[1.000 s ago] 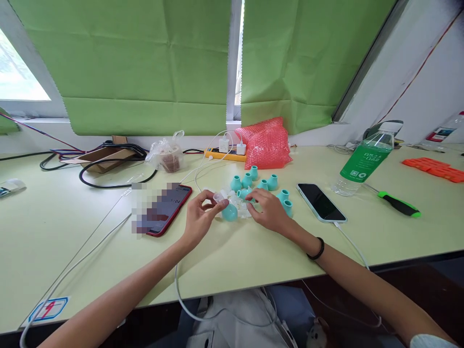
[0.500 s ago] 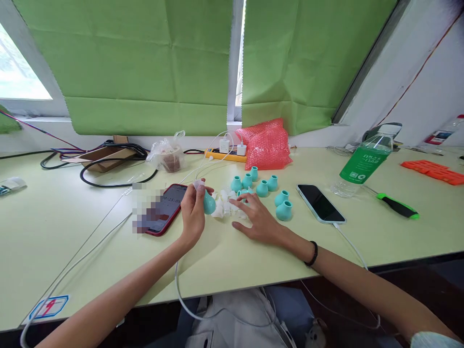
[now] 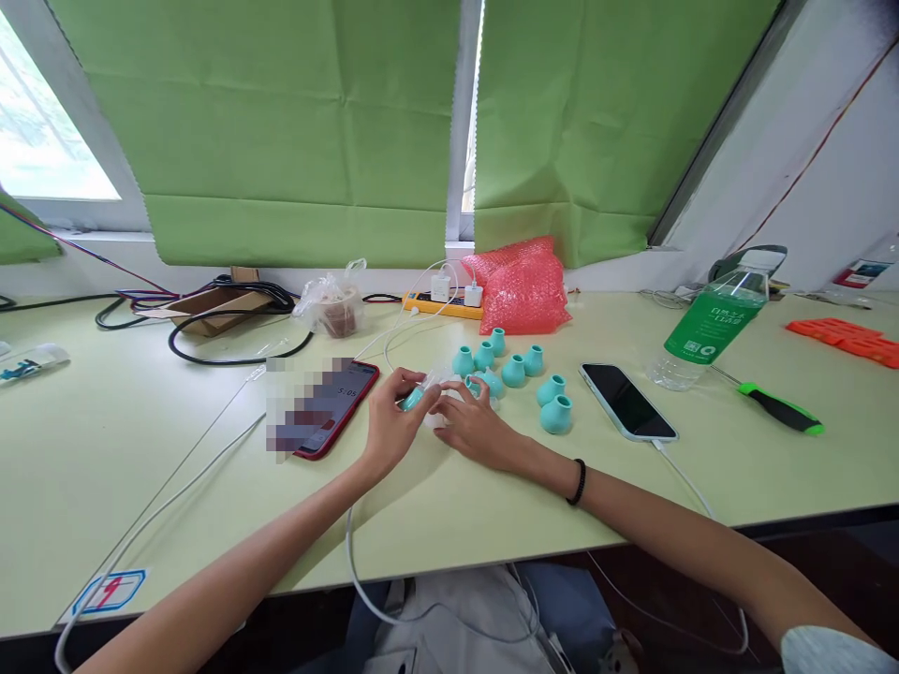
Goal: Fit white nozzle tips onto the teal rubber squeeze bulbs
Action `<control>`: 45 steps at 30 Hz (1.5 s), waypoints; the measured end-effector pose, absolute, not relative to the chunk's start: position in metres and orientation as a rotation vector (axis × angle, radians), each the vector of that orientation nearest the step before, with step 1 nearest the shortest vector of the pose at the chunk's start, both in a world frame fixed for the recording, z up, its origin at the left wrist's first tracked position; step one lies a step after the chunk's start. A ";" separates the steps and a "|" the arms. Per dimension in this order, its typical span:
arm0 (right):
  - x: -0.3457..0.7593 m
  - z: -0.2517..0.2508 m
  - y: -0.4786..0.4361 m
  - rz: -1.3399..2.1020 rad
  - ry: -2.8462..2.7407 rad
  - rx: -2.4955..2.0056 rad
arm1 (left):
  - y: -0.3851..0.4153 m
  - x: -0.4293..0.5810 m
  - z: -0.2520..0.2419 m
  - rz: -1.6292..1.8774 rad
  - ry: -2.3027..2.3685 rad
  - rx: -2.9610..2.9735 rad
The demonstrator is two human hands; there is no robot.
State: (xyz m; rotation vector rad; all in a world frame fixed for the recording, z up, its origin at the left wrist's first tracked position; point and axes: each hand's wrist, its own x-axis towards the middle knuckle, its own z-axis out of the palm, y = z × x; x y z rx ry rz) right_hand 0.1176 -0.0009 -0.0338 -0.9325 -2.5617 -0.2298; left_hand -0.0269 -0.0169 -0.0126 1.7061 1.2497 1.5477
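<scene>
Since prev. frame: left hand [image 3: 390,426] has lowered from its raised pos. beside the red phone [image 3: 337,404]; right hand [image 3: 479,429] has left its flat rest and closed in on it. Teal bulb [image 3: 412,400] now lies tilted, just above the tabletop [image 3: 175,440], between both hands, clear tip [image 3: 430,381] pointing up and away. Left grip: thumb and fingers clamped on the bulb body. Right grip: fingers curled at the tip end; cannot tell whether they clamp anything. Handling est.: bulb looks light, soft and squeezable, probably rubber-like; hold at the round body, not the small clear tip, which looks easy to drop. Pose: both forearms angle inward, wrists low, palms facing. Loose bulbs [image 3: 513,372] stand near, behind the right hand.
</scene>
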 end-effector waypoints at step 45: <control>0.154 -0.006 0.019 1.694 -1.693 -0.761 | -0.019 -0.030 -0.022 1.377 1.122 2.699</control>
